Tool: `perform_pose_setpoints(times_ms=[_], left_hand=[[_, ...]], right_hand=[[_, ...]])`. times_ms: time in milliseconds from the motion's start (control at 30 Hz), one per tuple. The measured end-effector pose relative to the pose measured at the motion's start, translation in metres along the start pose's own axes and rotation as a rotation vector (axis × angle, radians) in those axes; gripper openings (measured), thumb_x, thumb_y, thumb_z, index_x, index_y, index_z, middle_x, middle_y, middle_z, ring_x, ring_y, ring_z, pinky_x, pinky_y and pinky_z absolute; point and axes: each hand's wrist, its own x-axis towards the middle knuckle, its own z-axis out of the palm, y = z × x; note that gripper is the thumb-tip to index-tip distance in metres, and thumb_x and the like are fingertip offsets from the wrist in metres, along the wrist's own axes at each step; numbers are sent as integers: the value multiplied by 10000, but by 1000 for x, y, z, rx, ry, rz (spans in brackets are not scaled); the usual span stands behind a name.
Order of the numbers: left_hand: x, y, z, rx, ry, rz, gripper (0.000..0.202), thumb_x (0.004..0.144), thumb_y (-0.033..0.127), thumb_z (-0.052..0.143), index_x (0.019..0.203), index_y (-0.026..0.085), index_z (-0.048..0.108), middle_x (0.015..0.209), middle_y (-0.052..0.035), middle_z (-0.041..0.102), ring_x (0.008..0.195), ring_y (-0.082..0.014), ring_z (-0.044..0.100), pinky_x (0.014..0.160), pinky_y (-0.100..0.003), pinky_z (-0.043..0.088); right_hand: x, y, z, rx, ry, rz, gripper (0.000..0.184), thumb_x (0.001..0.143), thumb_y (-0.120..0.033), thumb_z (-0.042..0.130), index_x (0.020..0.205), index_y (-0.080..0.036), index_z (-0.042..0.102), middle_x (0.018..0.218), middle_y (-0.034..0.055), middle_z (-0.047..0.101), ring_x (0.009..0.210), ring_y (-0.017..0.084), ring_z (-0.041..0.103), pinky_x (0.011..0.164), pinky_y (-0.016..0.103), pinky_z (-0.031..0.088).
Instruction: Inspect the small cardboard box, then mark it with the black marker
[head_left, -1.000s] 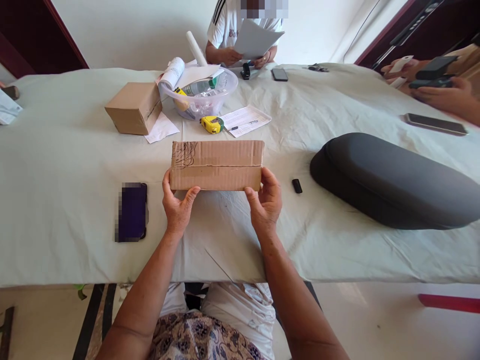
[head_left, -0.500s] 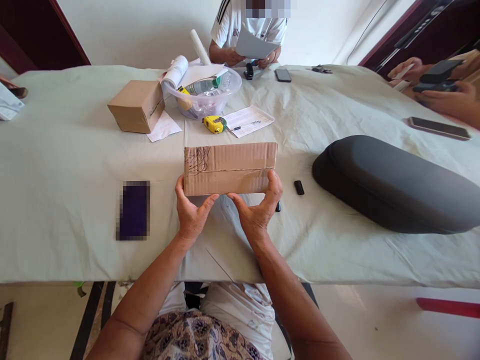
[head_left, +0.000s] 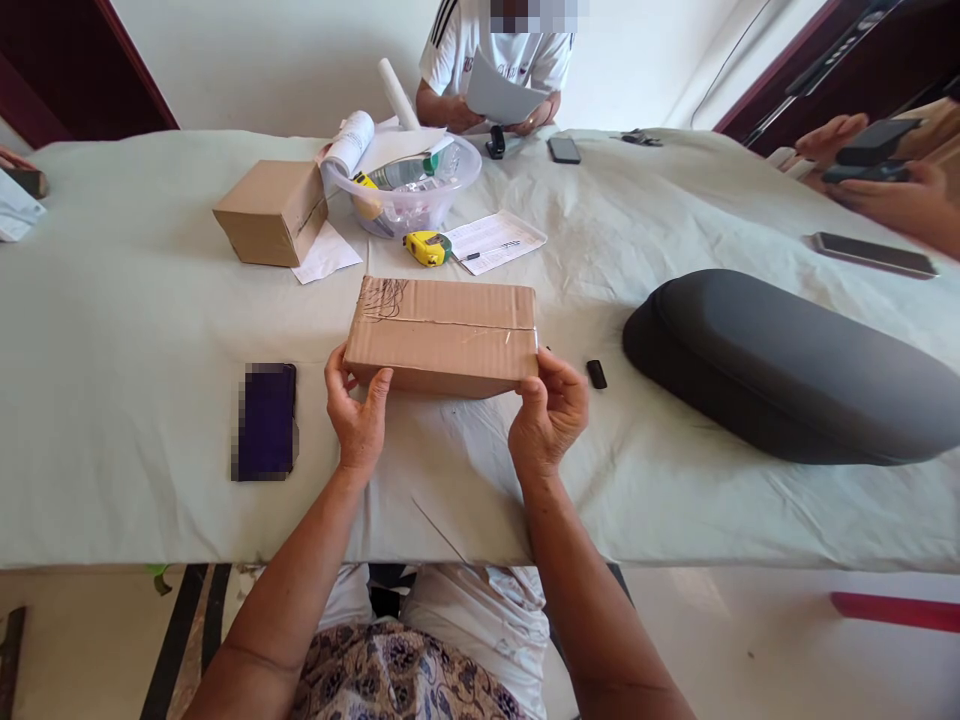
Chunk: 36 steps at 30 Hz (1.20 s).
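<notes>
"What's the left hand [head_left: 357, 420] gripping?"
"One end of a cardboard box [head_left: 444, 335]; the right hand [head_left: 546, 420] grips the other."
"Held where?"
"Over the surface [head_left: 135, 330], near the yellow tape measure [head_left: 426, 248]."

You face a long surface [head_left: 135, 330] that spans the room, draped in a pale green cloth with soft creases. Beyond its far edge you see a plain white wall [head_left: 262, 70], brighter toward the right, where a thin dark cable [head_left: 727, 65] runs down it at a slant. To your upper left stands a dark maroon panel [head_left: 67, 60], perhaps a door; to your upper right is a dark opening or panel [head_left: 922, 75] with a reddish frame. Below the near edge, your floor [head_left: 697, 650] is pale and glossy, catching a faint sheen, with a dark stripe [head_left: 176, 640] at left and a red bar [head_left: 892, 610] at right.
</notes>
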Motion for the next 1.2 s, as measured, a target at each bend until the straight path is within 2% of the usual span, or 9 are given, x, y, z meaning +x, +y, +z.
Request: perform_pose_setpoints(times_ms=[167, 267, 433, 567, 700, 800, 967, 1067, 1200], left_hand=[[5, -5, -1, -30, 24, -52, 555, 829, 625, 664, 1154, 175, 656, 1141, -108, 712, 1080, -223, 670, 944, -346, 516], [7, -6, -1, -57, 38, -47, 493, 857, 591, 644, 1123, 177, 670, 1108, -100, 723, 1047, -207, 678, 970, -347, 505], [8, -10, 0, -27, 73, -36, 343, 891, 490, 621, 1033, 179, 647, 1033, -77, 716, 978, -183, 674, 924, -320, 504], [9, -16, 2, -3, 64, -71, 188, 896, 297, 584, 1047, 189, 620, 1059, -74, 702, 1003, -174, 657, 930, -302, 490], [13, -19, 0, 72, 49, -144, 138, 880, 193, 551, 1008, 194, 601, 1022, -69, 697, 969, -178, 662, 918, -311, 495], [15, -16, -3, 253, 17, -87, 128, 888, 173, 536, 997, 203, 597, 1009, -69, 702, 962, -193, 670, 912, -331, 500], [19, -17, -9, 613, -117, -29, 88, 880, 164, 551, 958, 185, 586, 987, -100, 694, 987, -255, 671, 943, -421, 496], [21, -21, -11, 659, -126, 10, 85, 859, 152, 566, 935, 187, 579, 946, -86, 679, 971, -253, 666, 961, -436, 491], [21, -26, -10, 511, -85, 69, 91, 851, 192, 577, 941, 203, 574, 932, -69, 646, 934, -231, 641, 946, -419, 501]], right_hand=[[3, 0, -1, -25, 11, 45, 371, 854, -531, 654, 1048, -215, 674, 1049, 62, 706, 924, 192, 686, 874, 390, 565], [4, 0, 0, -39, 6, 89, 369, 858, -520, 643, 1063, -214, 666, 1014, 56, 697, 888, 183, 678, 855, 384, 563], [6, 0, 1, -39, -16, 133, 329, 845, -487, 653, 1034, -217, 640, 970, 37, 684, 876, 167, 658, 820, 344, 550], [8, 5, 1, -53, -153, 265, 258, 805, -432, 668, 931, -210, 626, 859, 13, 669, 781, 141, 610, 740, 300, 519], [8, 14, 0, -229, -299, 403, 247, 771, -419, 608, 890, -204, 607, 837, 23, 667, 747, 154, 596, 733, 321, 500], [7, 16, -2, -451, -373, 378, 214, 787, -401, 556, 862, -205, 594, 855, 54, 690, 790, 190, 610, 776, 349, 486], [7, 15, -4, -723, -464, 350, 150, 787, -355, 523, 816, -215, 571, 817, 75, 688, 773, 222, 593, 712, 334, 422], [8, 17, -5, -705, -481, 329, 146, 777, -352, 519, 801, -218, 571, 775, 55, 671, 740, 207, 575, 694, 323, 408], [9, 20, -6, -522, -421, 262, 185, 781, -384, 532, 813, -210, 586, 778, 32, 663, 711, 177, 563, 715, 330, 446]])
